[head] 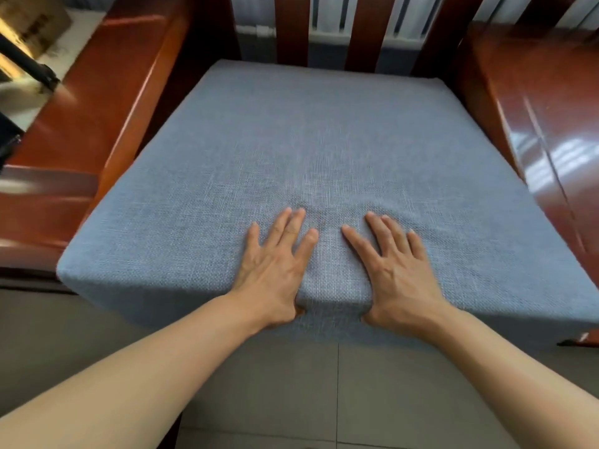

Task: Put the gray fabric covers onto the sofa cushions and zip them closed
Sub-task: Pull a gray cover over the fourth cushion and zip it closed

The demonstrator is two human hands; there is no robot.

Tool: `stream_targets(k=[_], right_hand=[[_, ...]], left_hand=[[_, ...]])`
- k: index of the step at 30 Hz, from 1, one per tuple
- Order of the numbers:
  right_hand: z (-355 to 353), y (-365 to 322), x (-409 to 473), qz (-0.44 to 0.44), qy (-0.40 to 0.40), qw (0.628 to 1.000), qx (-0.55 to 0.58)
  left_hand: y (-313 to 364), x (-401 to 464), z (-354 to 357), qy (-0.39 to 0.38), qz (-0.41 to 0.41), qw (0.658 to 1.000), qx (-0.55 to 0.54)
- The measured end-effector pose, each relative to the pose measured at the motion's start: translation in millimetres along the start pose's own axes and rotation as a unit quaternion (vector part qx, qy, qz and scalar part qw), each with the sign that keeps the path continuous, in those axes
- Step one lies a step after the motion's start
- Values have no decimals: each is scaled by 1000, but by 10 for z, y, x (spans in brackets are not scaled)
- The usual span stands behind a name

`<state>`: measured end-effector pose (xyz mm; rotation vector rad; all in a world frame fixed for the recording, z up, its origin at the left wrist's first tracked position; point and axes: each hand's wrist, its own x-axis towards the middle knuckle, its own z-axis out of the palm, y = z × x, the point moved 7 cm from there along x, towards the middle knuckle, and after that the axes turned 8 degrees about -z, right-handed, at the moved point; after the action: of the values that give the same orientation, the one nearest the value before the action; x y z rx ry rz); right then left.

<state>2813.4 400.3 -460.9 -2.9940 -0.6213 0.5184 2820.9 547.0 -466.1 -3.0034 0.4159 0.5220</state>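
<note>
A square cushion in a blue-gray woven fabric cover [308, 140] lies flat on the seat of a wooden sofa chair. The cover looks smooth and fitted over its top and front side. No zipper shows from this side. My left hand [275, 264] presses flat on the cushion's top near the front edge, fingers straight and spread. My right hand [395, 267] presses flat beside it, a short gap apart, with fingers spread too. The fabric dents slightly between the two hands. Both thumbs hang over the front edge.
Glossy red-brown wooden armrests stand at the left [97, 108] and at the right [534, 108] of the cushion. Wooden back slats [291, 27] rise behind it. Gray floor tiles [324, 400] lie below the front edge. A dark object [29, 66] shows at far left.
</note>
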Motion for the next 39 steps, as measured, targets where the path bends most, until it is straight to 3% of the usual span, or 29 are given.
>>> stream_targets(k=[10, 14, 17, 19, 20, 22, 25, 30, 34, 37, 39], right_hand=[[1221, -8, 120, 30, 63, 997, -30], [1604, -14, 178, 56, 46, 997, -11], [1691, -40, 191, 37, -19, 999, 6], [1590, -19, 227, 15, -74, 996, 52], [1465, 7, 262, 11, -77, 993, 90], [1129, 125, 397, 19, 1, 986, 166], [835, 394, 705, 63, 105, 980, 158], [1266, 691, 878, 105, 35, 987, 112], [1567, 844, 325, 228, 71, 965, 113], [1578, 874, 28, 298, 29, 946, 127], [1460, 808, 63, 311, 16, 941, 134]], left_hand=[[150, 108, 1147, -20, -4, 999, 37], [159, 135, 1487, -43, 4, 998, 40], [126, 168, 1519, -75, 24, 996, 38], [90, 280, 1344, -69, 33, 997, -20], [79, 370, 1201, -44, 38, 997, -59], [86, 610, 914, 8, 41, 995, -91], [116, 995, 843, -12, 6, 997, -76], [107, 1208, 1154, -67, -17, 993, -94], [57, 882, 1401, -60, 66, 993, -74], [7, 590, 1487, -76, 137, 986, -59], [-62, 503, 1492, -85, 133, 986, -53]])
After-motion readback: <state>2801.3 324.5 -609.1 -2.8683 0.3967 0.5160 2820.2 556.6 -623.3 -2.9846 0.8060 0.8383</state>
